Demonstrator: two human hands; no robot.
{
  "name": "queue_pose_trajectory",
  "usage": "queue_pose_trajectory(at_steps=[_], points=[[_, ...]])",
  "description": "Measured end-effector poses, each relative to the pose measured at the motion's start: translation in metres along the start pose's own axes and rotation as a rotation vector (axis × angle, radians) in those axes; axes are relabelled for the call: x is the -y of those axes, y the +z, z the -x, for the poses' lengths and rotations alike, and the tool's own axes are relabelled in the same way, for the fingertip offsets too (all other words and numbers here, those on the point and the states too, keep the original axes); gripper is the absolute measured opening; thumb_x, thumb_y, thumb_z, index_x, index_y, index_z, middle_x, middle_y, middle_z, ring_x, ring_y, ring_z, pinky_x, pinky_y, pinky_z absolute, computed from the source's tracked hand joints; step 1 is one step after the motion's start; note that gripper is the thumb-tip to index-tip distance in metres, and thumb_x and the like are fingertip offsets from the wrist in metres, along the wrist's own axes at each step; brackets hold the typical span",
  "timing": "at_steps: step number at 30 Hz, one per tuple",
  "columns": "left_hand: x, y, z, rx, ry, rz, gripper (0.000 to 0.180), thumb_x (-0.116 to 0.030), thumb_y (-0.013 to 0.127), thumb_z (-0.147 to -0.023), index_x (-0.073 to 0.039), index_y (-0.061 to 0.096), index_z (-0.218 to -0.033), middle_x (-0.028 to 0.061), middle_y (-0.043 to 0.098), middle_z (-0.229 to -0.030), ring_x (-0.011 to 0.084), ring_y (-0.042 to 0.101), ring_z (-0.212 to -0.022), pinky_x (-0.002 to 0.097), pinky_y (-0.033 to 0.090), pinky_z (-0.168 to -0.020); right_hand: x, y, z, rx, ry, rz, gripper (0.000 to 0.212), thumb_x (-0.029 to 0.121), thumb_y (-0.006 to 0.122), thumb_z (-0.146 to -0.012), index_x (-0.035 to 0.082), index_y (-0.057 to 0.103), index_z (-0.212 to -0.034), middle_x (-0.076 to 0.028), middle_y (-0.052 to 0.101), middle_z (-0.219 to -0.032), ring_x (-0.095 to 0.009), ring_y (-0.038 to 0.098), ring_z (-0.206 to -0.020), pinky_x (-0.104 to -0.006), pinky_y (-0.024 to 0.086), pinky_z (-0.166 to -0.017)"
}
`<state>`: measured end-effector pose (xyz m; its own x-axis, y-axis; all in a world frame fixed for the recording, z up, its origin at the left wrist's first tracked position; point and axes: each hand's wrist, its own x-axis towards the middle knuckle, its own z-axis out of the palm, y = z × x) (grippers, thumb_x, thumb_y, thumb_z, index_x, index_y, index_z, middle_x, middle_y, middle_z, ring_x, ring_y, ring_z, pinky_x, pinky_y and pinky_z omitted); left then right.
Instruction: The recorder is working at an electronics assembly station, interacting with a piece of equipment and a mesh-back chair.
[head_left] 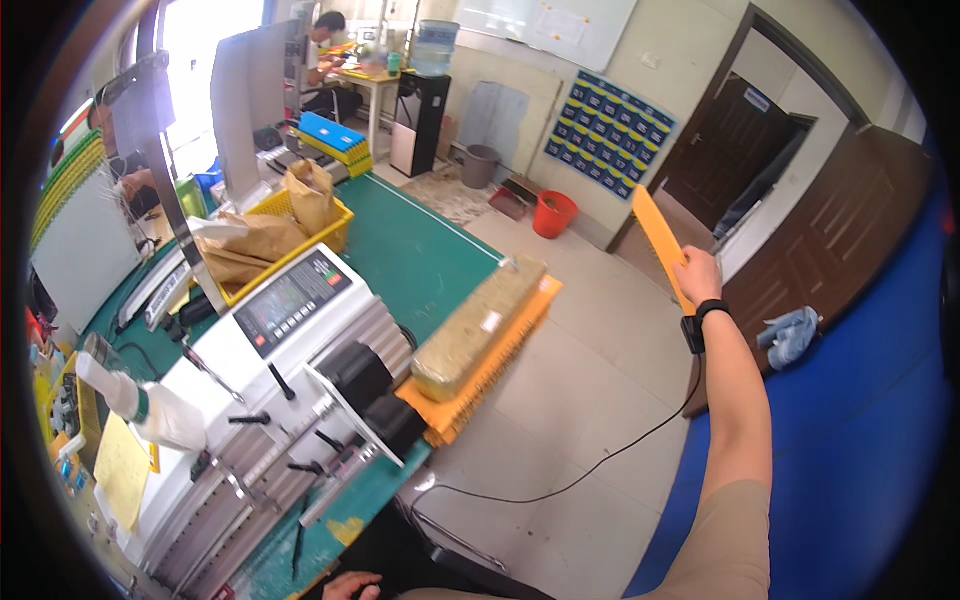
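My right hand (697,277) is raised at the right, closed round the lower part of a long, flat orange strip (657,238). The strip slants up and to the left, away from the bench. A black band with a small box and a cable is on my right wrist. Only part of my left hand (352,587) shows at the lower edge, low beside the bench, its fingers loosely apart with nothing visible in them. On the bench's right edge, a long brown taped block (478,330) lies on a stack of orange toothed strips (500,372).
A white machine (290,310) with a button panel and metal rails stands on the green bench (400,230). Nearby are a yellow basket (340,235) of brown paper and a white bottle (165,415). A red bucket (553,214) stands on the floor; a person (325,65) sits far back.
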<state>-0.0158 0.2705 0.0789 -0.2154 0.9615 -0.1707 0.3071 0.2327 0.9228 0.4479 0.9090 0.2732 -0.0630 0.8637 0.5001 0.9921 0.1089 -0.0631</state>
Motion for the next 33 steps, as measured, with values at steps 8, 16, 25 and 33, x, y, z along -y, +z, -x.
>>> queue_pose_trajectory(at_steps=[8, 16, 25, 33], points=[[0.008, -0.002, -0.002, 0.004, -0.353, 0.159, 0.038, -0.030, 0.067, -0.112, -0.004, 0.072, -0.139, 0.0170, 0.076, -0.132, 0.0302, 0.073, -0.116, 0.0388, 0.056, -0.098, 0.261, 0.068, -0.088, 0.222, -0.360, -0.006, 0.026, 0.023, 0.072, -0.089, 0.006, 0.081, -0.107, -0.021, 0.080, -0.109, -0.041, 0.077, -0.103, -0.0508, 0.063, -0.092], [0.005, -0.013, -0.021, 0.208, -0.454, 0.118, 0.048, -0.036, 0.069, -0.111, -0.005, 0.065, -0.148, 0.0181, 0.067, -0.147, 0.0326, 0.064, -0.134, 0.0409, 0.050, -0.112, 0.356, 0.166, -0.108, 0.235, -0.718, 0.118, 0.019, 0.009, 0.070, -0.089, 0.002, 0.083, -0.101, -0.023, 0.080, -0.104, -0.039, 0.080, -0.099, -0.0475, 0.065, -0.088], [0.020, -0.009, -0.029, 0.176, -0.510, 0.095, 0.048, -0.032, 0.075, -0.107, -0.005, 0.067, -0.145, 0.0197, 0.067, -0.147, 0.0351, 0.061, -0.139, 0.0424, 0.046, -0.117, 0.392, 0.221, -0.103, 0.706, -0.753, -0.182, 0.042, 0.036, 0.081, -0.089, 0.006, 0.083, -0.118, -0.021, 0.080, -0.111, -0.038, 0.075, -0.116, -0.0476, 0.059, -0.102], [0.016, -0.006, -0.029, 0.182, -0.494, 0.082, 0.048, -0.031, 0.075, -0.106, -0.005, 0.067, -0.145, 0.0197, 0.067, -0.147, 0.0352, 0.062, -0.138, 0.0427, 0.047, -0.115, 0.388, 0.212, -0.089, 1.040, -0.664, 0.015, 0.109, 0.037, 0.096, -0.076, 0.030, 0.041, -0.170, -0.026, 0.043, -0.165, -0.042, 0.054, -0.145, -0.0501, 0.049, -0.119]])
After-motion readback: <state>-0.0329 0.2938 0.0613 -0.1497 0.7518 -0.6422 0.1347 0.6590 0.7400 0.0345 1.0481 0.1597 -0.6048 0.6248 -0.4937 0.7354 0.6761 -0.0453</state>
